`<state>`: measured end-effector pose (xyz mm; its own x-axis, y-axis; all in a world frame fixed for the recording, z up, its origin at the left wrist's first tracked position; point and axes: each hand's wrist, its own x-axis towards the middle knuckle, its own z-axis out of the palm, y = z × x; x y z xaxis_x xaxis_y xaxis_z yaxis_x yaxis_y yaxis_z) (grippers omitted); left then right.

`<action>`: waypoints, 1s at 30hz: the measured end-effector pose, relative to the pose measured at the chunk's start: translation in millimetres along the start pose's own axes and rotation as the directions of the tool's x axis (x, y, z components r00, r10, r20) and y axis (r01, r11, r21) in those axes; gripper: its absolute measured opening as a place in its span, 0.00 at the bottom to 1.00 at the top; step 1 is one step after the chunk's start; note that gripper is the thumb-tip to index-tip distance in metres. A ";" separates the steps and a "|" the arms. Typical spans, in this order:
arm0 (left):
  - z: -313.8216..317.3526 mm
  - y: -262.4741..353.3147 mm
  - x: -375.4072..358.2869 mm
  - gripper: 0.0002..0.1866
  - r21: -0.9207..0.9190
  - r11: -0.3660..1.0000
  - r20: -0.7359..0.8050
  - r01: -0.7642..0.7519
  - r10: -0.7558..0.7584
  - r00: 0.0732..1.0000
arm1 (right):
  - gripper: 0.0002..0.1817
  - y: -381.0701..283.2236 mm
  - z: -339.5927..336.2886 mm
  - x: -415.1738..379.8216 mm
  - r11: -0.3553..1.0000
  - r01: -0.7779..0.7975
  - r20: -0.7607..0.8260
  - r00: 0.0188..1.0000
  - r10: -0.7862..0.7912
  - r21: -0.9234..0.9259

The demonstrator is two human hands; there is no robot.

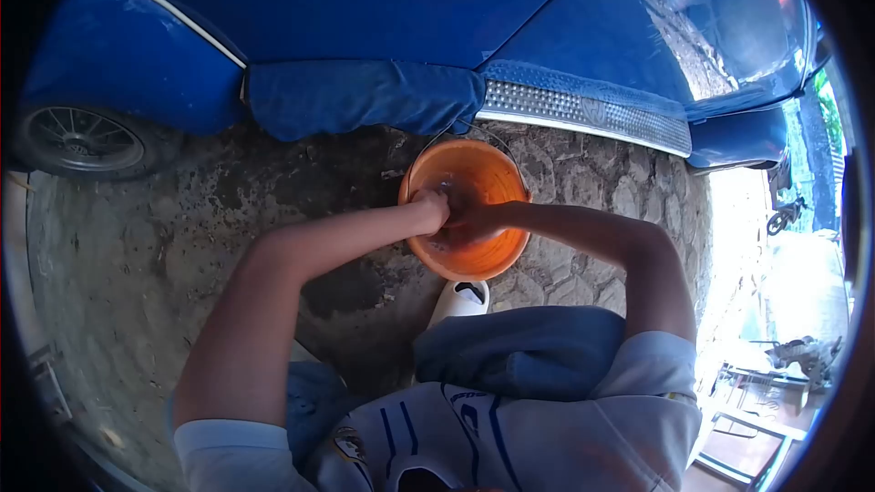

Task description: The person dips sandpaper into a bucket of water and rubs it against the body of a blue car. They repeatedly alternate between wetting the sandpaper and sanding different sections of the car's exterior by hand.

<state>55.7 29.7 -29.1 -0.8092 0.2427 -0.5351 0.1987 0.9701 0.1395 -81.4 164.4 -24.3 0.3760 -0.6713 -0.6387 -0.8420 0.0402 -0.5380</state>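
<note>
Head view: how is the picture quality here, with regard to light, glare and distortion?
Head view: strong fisheye bending, with dark corners around a round image; the right edge is washed out by sunlight; the blue car shows bright reflections on its paint; the ground lies in even shade; both hands, left hand and right hand, are small and slightly soft inside the orange bucket.

A blue car stands along the far side of the stone-paved ground, with a blue cloth draped over its sill, a ribbed metal sill plate beside it, and a spoked wheel at the left edge.
</note>
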 end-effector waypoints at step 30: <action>-8.6 -5.6 -5.7 0.32 -0.395 0.919 -0.154 0.002 -0.068 0.986 | 0.24 5.7 -13.4 -11.0 0.957 -0.219 -0.222 0.940 0.259 0.189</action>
<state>54.5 22.8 -19.6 -0.8962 0.1723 -0.4089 -0.0370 0.8892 0.4560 -95.6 162.2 -13.0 0.0494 -0.7847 -0.6179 -0.8151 0.3258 -0.4789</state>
